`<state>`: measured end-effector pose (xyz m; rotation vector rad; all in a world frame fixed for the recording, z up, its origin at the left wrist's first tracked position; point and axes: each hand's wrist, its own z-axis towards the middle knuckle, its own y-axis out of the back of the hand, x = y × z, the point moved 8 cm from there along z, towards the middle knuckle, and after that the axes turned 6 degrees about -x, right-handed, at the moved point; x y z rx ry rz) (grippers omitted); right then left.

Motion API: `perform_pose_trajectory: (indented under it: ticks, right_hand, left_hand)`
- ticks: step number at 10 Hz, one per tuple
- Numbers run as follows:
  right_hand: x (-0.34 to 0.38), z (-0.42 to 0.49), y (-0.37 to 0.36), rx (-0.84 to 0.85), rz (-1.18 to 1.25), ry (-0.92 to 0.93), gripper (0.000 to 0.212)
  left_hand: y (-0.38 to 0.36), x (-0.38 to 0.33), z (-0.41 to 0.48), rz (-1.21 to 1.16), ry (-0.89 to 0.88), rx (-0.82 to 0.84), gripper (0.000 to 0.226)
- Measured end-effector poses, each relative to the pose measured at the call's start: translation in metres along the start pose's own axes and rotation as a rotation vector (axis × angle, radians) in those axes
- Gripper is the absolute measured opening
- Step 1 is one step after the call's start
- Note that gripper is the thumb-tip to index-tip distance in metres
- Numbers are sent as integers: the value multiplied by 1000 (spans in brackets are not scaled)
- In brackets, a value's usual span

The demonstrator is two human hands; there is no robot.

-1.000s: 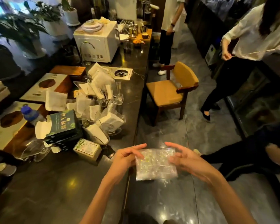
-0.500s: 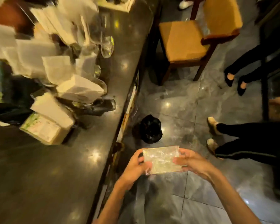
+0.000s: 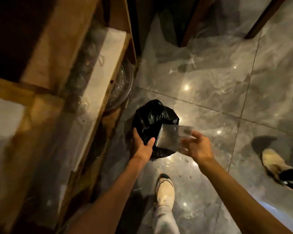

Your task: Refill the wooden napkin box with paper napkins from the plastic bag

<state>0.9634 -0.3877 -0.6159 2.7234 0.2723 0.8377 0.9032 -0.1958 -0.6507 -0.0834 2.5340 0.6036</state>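
I am looking down at the floor. A black bin bag (image 3: 150, 119) stands beside the counter's base. My left hand (image 3: 143, 143) grips its near rim, thumb over the edge. My right hand (image 3: 197, 146) holds a clear, empty-looking plastic bag (image 3: 169, 137) by its right side, over the black bag's opening. The clear bag is blurred by motion. No wooden napkin box or napkins show in this view.
The counter's lower shelf (image 3: 98, 85) runs along the left, with a long white box (image 3: 107, 53) and a glass dish (image 3: 122, 83) on it. My own shoe (image 3: 165, 191) is below my hands. Another person's shoe (image 3: 274, 163) is at right. Chair legs (image 3: 193, 19) stand farther off.
My view dropped from the countertop to the floor. Both hands carried the clear plastic bag down to the black bin bag, and my left hand let go of it and took hold of the bin bag's rim.
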Motion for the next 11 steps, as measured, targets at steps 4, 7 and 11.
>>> perform_pose_trajectory:
  ticks: [4,7,11]
  right_hand:
    - [2,0,-109,-248,-1081,640,80]
    - [0,29,-114,-238,-1002,727,84]
    - [-28,4,-96,-252,-1014,768,80]
  left_hand:
    - [-26,21,40,-10,-201,-25,34]
    - [-21,40,58,-88,-52,-87,55]
    - [2,27,23,-11,-14,-161,68]
